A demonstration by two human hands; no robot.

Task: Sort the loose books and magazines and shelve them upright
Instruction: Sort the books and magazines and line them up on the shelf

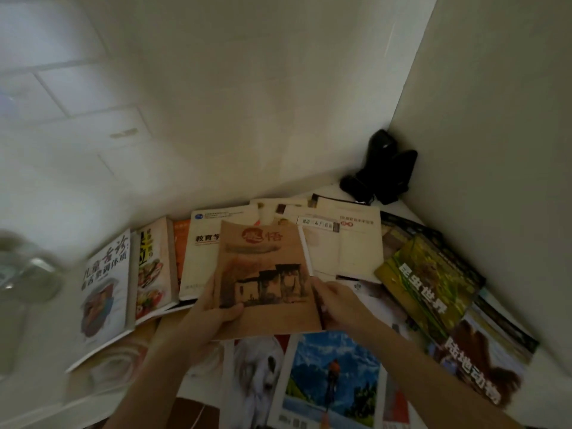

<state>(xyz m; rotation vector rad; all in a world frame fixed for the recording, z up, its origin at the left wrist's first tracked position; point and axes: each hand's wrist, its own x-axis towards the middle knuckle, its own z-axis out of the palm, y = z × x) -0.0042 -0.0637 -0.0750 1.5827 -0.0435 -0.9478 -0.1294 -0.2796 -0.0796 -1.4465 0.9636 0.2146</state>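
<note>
Two hands hold one tan book [266, 274] cover-up above the pile. My left hand [213, 308] grips its lower left corner, thumb curled over the cover, the other fingers hidden beneath it. My right hand [335, 305] pinches the right edge near the bottom; I can see the thumb on top, but I cannot tell how the rest of those fingers lie. The book is tilted a little, raised over the others, red characters at the top and a drawing of old houses in the middle.

Loose books lie flat all round it on the white shelf [411, 212], which runs into a corner of two pale walls. To the left I see a white book [105, 289] with a bowl on its cover, overlapped at its right edge by a food book [153, 267], then an orange spine, then a cream textbook [201, 252] partly behind the tan one. Behind are several cream books [359, 243], overlapping. To the right a green insect book [428, 280] lies across an animal book [483, 366]. Nearest me are a cyclist magazine [331, 379] and, touching its left edge, a dog magazine [257, 373]. A black object [383, 171] stands in the corner; I cannot tell what it is. The far left is blurred.
</note>
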